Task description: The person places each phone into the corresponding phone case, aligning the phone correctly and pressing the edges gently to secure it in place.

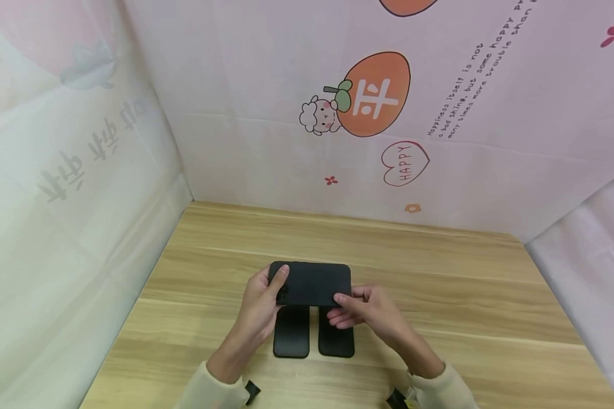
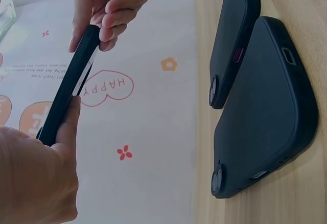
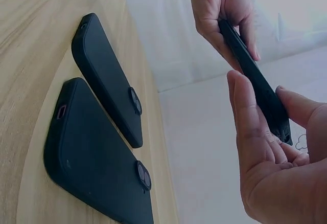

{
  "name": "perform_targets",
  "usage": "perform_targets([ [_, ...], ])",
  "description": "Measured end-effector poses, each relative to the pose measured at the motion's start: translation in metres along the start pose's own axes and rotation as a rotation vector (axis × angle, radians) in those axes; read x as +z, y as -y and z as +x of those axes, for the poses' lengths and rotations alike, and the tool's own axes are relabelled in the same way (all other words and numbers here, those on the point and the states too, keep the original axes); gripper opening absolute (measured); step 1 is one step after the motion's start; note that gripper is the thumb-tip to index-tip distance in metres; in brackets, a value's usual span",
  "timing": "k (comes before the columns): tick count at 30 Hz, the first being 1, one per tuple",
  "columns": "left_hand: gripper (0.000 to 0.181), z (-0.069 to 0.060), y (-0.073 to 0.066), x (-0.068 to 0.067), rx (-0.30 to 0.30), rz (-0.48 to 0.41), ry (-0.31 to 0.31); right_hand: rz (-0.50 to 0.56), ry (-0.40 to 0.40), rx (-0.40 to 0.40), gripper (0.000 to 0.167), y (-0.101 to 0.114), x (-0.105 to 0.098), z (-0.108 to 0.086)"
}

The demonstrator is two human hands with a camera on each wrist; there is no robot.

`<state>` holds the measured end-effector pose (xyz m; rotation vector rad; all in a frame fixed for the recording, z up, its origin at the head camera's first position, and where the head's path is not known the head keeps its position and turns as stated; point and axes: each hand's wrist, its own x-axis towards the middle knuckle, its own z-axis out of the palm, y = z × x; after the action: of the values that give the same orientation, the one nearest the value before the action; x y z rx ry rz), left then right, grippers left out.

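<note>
A black phone in a dark case is held sideways above the table, its back and camera corner facing up in the head view. My left hand grips its left end, thumb on top near the cameras. At the opposite end, my right hand pinches the corner between thumb and fingers. In the left wrist view, a thin dark edge stands slightly apart from the held phone's underside; what it is cannot be told. Below lie two more black phones, the left one and the right one, side by side, backs up.
The wooden table meets a printed white cloth at its far edge. Cloth also hangs on the left and right. Small black items show at both sleeve cuffs.
</note>
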<state>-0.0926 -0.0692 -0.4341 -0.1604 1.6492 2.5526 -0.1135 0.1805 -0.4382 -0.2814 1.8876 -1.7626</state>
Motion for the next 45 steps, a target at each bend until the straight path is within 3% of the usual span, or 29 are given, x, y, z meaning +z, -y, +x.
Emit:
perform_targets([
  [10, 0.032, -0.001, 0.0, 0.0, 0.001, -0.012, 0.011, 0.012, 0.018, -0.041, 0.035, -0.001, 0.0, -0.001],
  [17, 0.031, 0.001, 0.0, -0.001, -0.022, -0.033, 0.008, 0.054, 0.019, -0.082, 0.026, -0.002, 0.003, -0.002],
  [22, 0.028, 0.003, -0.003, -0.001, -0.041, -0.014, 0.022, 0.009, 0.033, -0.079, 0.03, 0.0, 0.001, -0.002],
  [26, 0.027, 0.002, -0.006, -0.003, -0.069, 0.045, 0.078, -0.125, 0.0, -0.072, 0.032, 0.009, -0.006, -0.002],
  [30, 0.026, 0.001, -0.006, -0.006, -0.086, 0.137, 0.176, -0.326, -0.06, -0.098, 0.025, 0.02, -0.01, -0.002],
  [34, 0.028, 0.001, -0.005, -0.008, -0.092, 0.208, 0.268, -0.488, -0.005, -0.154, 0.019, 0.03, -0.007, 0.002],
  [40, 0.031, 0.0, -0.006, -0.01, -0.104, 0.302, 0.389, -0.521, 0.142, -0.235, 0.014, 0.034, 0.002, 0.008],
  [43, 0.031, 0.0, -0.005, -0.012, -0.115, 0.287, 0.398, -0.505, 0.139, -0.227, 0.012, 0.033, 0.007, 0.009],
  [45, 0.032, 0.0, -0.005, -0.014, -0.128, 0.255, 0.371, -0.488, 0.109, -0.206, 0.011, 0.032, 0.009, 0.009],
])
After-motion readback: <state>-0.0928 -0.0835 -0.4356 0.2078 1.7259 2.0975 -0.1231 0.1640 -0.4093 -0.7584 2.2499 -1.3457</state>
